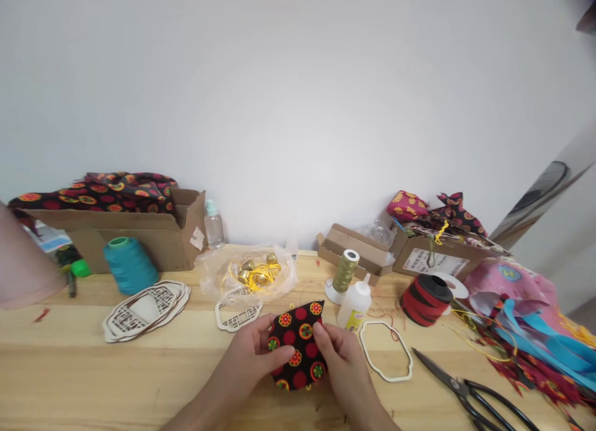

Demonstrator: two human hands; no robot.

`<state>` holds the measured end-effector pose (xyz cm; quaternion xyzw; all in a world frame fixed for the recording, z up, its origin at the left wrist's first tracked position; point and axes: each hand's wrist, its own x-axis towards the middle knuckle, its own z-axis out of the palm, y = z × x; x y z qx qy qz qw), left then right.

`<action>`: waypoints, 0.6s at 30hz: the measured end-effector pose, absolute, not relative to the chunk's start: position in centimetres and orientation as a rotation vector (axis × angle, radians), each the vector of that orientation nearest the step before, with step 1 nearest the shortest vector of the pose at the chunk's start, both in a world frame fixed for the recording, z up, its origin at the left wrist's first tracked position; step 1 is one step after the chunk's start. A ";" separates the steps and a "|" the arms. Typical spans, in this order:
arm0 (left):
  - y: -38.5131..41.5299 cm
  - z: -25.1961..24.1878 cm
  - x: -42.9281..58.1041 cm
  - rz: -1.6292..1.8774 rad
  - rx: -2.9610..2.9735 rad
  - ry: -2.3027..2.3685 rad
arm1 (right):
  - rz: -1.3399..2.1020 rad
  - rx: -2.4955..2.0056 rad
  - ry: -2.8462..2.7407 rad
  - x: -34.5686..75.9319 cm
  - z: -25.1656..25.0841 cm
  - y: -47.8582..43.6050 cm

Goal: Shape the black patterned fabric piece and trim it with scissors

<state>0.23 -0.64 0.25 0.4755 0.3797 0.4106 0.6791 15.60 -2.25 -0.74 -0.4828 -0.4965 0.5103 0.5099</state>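
Both my hands hold a small black fabric piece (298, 350) printed with red and orange circles, just above the wooden table (139, 369). My left hand (254, 353) grips its left edge, thumb on top. My right hand (339, 356) pinches its right edge with closed fingers. A white cut-out frame (386, 351) lies just right of my right hand, and another patterned cut-out frame (238, 315) lies just beyond my left hand. A white glue bottle (354, 303) stands behind the fabric piece.
Black scissors (470, 390) lie at the right front. A red ribbon spool (423, 297), olive thread cone (345, 271), teal thread cone (129, 264), a stack of cut-out frames (146, 308), a bag of gold bells (254, 272) and cardboard boxes (139, 235) of fabric line the back.
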 end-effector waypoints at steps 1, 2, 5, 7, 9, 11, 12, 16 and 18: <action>-0.7 0.5 0.2 0.917 1.043 0.835 | 1.230 -1.167 -1.192 15.7 -0.7 -2.2; -0.8 0.7 0.2 0.918 1.017 0.813 | 1.236 -1.170 -1.189 15.8 -0.7 -2.2; -0.9 0.9 0.1 0.933 0.974 0.735 | 1.243 -1.164 -1.200 16.1 -0.8 -2.1; -0.9 0.7 0.1 0.932 0.988 0.705 | 1.231 -1.156 -1.219 16.3 -0.8 -2.0; -0.9 0.4 0.0 0.923 1.012 0.707 | 1.191 -1.146 -1.243 16.4 -0.9 -2.1; -0.9 0.1 0.0 0.921 1.027 0.727 | 1.035 -1.171 -1.286 16.5 -0.9 -2.1; -0.9 0.1 -0.1 0.928 1.034 0.741 | 0.903 -1.186 -1.328 16.6 -0.9 -2.2; -1.4 0.2 0.2 0.971 1.076 0.809 | 0.366 -1.126 -1.588 16.8 -1.0 -2.4; -1.7 0.4 0.5 0.979 1.111 0.845 | 0.254 -1.086 -1.690 16.7 -1.0 -2.5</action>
